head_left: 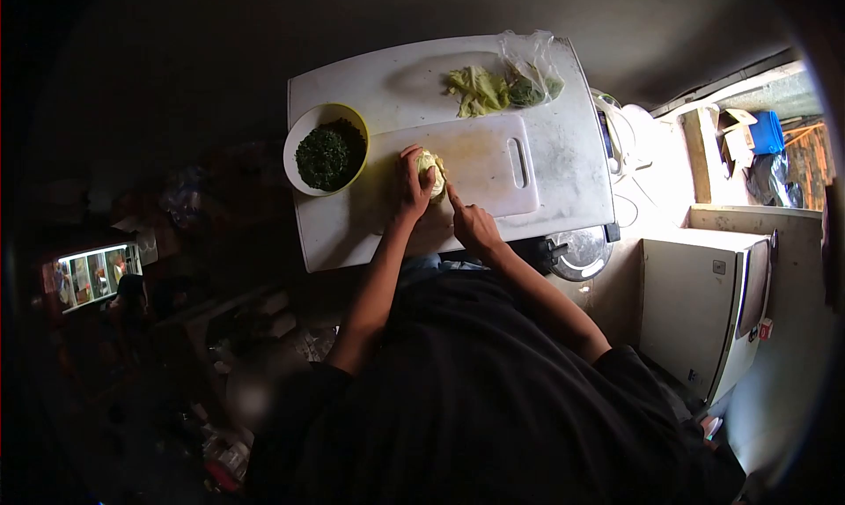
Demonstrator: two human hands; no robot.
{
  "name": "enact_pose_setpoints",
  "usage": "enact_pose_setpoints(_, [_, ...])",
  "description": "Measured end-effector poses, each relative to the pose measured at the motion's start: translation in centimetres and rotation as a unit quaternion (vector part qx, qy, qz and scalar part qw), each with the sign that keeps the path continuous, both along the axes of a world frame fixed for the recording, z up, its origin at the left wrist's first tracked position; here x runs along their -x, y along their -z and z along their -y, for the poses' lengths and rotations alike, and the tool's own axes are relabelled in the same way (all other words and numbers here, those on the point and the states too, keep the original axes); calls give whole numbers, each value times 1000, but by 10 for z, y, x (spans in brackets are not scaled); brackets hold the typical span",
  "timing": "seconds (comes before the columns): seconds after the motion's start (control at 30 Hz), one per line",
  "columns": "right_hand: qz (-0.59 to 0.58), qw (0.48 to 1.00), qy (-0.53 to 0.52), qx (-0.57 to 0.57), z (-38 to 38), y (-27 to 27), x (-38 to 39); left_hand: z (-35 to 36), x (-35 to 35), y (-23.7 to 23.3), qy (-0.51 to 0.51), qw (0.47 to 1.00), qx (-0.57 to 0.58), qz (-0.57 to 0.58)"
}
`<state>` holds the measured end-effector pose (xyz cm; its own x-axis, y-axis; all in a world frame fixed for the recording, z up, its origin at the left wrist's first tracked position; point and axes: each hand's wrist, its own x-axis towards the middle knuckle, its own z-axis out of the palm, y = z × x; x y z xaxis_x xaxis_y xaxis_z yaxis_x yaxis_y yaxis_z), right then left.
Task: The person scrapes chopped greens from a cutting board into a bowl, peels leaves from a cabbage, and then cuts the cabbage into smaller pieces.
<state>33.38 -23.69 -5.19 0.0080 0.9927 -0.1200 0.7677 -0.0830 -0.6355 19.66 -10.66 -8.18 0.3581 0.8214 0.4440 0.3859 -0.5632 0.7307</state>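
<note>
White round bowl (pixel 291 137), yellow-green inside, sits well left of the left hand's fingers and holds finely chopped dark green leaves (pixel 330 153). It rests on the white rectangular tabletop (pixel 563 153).

Left hand (pixel 411 184): fingers closed over the top and near side of a pale green, rounded piece of cabbage (pixel 432 172), pinning it down on the white plastic cutting board with a handle slot (pixel 493 162). The cabbage lies directly under these fingertips, at the board's left part.

Right hand (pixel 475 228): just right of and nearer the body than the cabbage. Index finger is stretched out, its tip touching or almost touching the cabbage's right side. The other fingers are curled in. Whether they grip a knife handle cannot be told, as no blade is discernible.

Beyond both sets of fingers, at the far edge of the tabletop, lie loose pale green leaves (pixel 475 91) and, to their right, a crumpled clear plastic bag (pixel 532 69) with more greens inside.

Assessment: the step in hand appears to be cutting or trimming the cabbage piece, now steadied for it. The next move calls for a firm hold by the left fingers, fingertips tucked back from the line the right index marks.
</note>
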Motion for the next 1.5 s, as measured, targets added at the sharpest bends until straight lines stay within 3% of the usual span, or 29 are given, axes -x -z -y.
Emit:
enact_pose_setpoints(0.17, [-3,1000,-2,-20,6,-2,-5,-4,0,0,1,1000,-13,3])
enact_pose_setpoints(0.27, [47,998,-15,44,20,-7,-5,-2,1,-8,0,1000,-16,-6])
enact_pose_setpoints(0.47, [1,999,-32,-24,9,9,-8,-4,0,5,6,1000,-9,27])
enact_pose_setpoints(0.8, [61,996,-44,44,25,5,-18,-5,3,-1,5,1000,-16,-2])
enact_pose_setpoints(0.9, [66,997,-36,34,19,7,-21,-3,1,-6,27,998,9,47])
enact_pose_setpoints(1.1, [47,999,-5,20,7,-1,-29,10,-1,-6,-71,995,-52,-43])
enact_pose_setpoints(1.2, [29,999,11,17,5,-17,-29,20,-1,-14,-104,993,47,-17])
enact_pose_setpoints(1.27, [18,1000,13,19,4,-22,-28,24,-2,-29,-137,974,153,100])
enact_pose_setpoints(1.43, [16,1000,13,21,3,-21,-26,7,39,-14,-127,956,218,148])
enact_pose_setpoints(1.5, [0,1000,22,-19,2,-21,-24,4,53,-27,-79,909,367,180])
